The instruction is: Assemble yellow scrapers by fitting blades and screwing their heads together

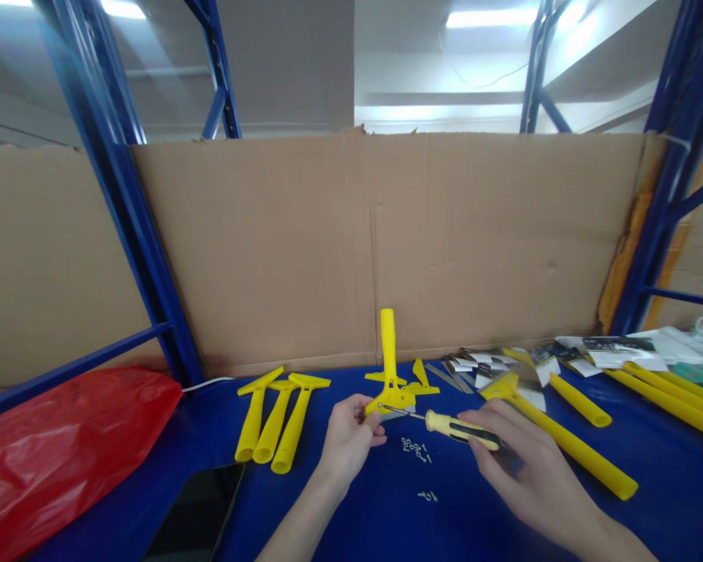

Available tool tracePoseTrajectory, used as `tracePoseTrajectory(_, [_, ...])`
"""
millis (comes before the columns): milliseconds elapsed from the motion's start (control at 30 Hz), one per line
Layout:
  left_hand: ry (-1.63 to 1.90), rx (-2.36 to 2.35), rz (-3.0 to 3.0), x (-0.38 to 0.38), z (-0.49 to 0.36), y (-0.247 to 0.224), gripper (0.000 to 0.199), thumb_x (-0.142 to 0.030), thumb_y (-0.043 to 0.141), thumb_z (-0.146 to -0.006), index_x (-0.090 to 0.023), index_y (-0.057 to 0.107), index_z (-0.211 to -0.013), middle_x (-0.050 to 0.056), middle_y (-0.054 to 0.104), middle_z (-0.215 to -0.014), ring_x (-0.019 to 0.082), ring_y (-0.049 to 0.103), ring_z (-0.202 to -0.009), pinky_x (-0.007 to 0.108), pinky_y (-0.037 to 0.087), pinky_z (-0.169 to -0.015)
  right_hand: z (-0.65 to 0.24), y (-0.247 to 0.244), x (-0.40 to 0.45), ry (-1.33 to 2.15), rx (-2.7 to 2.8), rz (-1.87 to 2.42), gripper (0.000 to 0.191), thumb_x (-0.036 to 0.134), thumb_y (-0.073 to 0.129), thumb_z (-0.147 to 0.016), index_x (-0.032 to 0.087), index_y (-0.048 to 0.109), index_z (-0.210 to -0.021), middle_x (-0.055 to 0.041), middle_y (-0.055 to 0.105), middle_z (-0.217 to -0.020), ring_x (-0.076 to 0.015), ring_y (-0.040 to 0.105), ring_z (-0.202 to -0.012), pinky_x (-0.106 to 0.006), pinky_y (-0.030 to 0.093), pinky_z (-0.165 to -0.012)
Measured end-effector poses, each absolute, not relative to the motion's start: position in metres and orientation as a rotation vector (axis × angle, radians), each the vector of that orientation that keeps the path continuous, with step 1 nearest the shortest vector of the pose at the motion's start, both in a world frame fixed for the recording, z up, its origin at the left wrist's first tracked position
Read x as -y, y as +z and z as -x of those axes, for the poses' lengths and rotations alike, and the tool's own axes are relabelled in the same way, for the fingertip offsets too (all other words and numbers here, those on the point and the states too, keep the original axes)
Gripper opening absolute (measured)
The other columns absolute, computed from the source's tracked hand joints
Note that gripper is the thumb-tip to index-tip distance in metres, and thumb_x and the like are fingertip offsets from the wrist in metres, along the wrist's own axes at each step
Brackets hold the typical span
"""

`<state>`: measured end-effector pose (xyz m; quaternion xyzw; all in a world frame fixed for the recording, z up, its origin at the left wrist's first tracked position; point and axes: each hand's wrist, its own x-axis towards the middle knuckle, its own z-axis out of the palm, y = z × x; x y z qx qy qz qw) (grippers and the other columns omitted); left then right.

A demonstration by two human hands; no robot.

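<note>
Near the middle of the blue tabletop, my left hand (350,441) pinches a yellow plastic scraper (389,347) by one side of its wide head. The scraper's tubular handle points up and away, and a strip of blade shows at the head's near edge. My right hand (530,464) is closed around the cream-and-black handle of a screwdriver (445,424). Its thin shaft reaches left, with the tip at a small screw spot on the scraper head. Below the shaft lie several small screws and nuts (413,446). Other yellow plastic pieces (420,376) lie just behind the scraper.
Three yellow scraper handles (293,429) lie to the left, near a black phone-like slab (196,511) and red plastic sheeting (64,460). At right are a long-handled yellow scraper (574,449), loose metal blades (454,378) and plastic packets (624,351). Cardboard (269,250) stands behind, between blue rack posts (146,257).
</note>
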<state>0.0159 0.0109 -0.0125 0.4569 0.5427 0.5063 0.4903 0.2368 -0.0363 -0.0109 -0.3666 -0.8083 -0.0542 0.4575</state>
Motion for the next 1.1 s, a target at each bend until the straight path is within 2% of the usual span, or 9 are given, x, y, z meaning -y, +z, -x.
tracePoseTrajectory(367, [1.214,-1.324,-1.161,-0.010,-0.014,-0.016,0.010,0.000,0.056,-0.077,-0.008,0.062,-0.079,0.003,0.062,-0.068,0.008,0.057,-0.051,0.025,0.058,-0.053,-0.235,-0.011,0.037,-0.119,2.001,0.910,0.019,0.016,0.052,-0.086,0.021,0.060,-0.102,-0.0032,0.059,-0.081,-0.0146,0.062,-0.067,-0.024,0.053,-0.059])
tracePoseTrajectory(567, [1.232,-1.311,-1.134,-0.010,-0.015,-0.016,0.008,-0.003,0.064,-0.073,-0.010,0.062,-0.076,0.002,0.062,-0.065,0.008,0.058,-0.050,0.024,0.057,-0.052,-0.235,-0.010,0.039,-0.103,2.026,0.933,0.023,0.017,0.050,-0.086,0.022,0.060,-0.107,-0.0044,0.061,-0.083,-0.0161,0.064,-0.069,-0.025,0.054,-0.060])
tracePoseTrajectory(833, [1.273,-1.347,-1.206,-0.013,-0.012,-0.019,0.010,-0.002,0.061,-0.072,-0.011,0.062,-0.075,-0.001,0.060,-0.062,0.009,0.058,-0.050,0.023,0.056,-0.051,-0.224,-0.010,0.041,-0.103,1.891,1.056,0.023,0.024,0.052,-0.086,0.023,0.054,-0.109,-0.0101,0.058,-0.104,-0.0228,0.065,-0.090,-0.030,0.057,-0.065])
tracePoseTrajectory(1000, [1.254,-1.359,-1.265,-0.013,-0.014,-0.022,0.012,0.000,0.059,-0.072,-0.012,0.060,-0.073,-0.001,0.058,-0.060,0.010,0.057,-0.049,0.024,0.056,-0.049,-0.212,-0.007,0.037,-0.031,1.665,1.104,0.012,0.031,0.053,-0.088,0.023,0.054,-0.097,-0.0039,0.062,-0.084,-0.0189,0.064,-0.074,-0.030,0.056,-0.065])
tracePoseTrajectory(1100, [1.254,-1.375,-1.250,-0.013,-0.016,-0.022,0.012,0.000,0.058,-0.073,-0.012,0.060,-0.073,-0.001,0.057,-0.059,0.010,0.057,-0.048,0.024,0.056,-0.048,-0.209,-0.003,0.037,0.123,1.608,1.171,0.019,0.036,0.050,-0.089,0.023,0.052,-0.103,-0.0027,0.059,-0.082,-0.0163,0.061,-0.062,-0.027,0.053,-0.052])
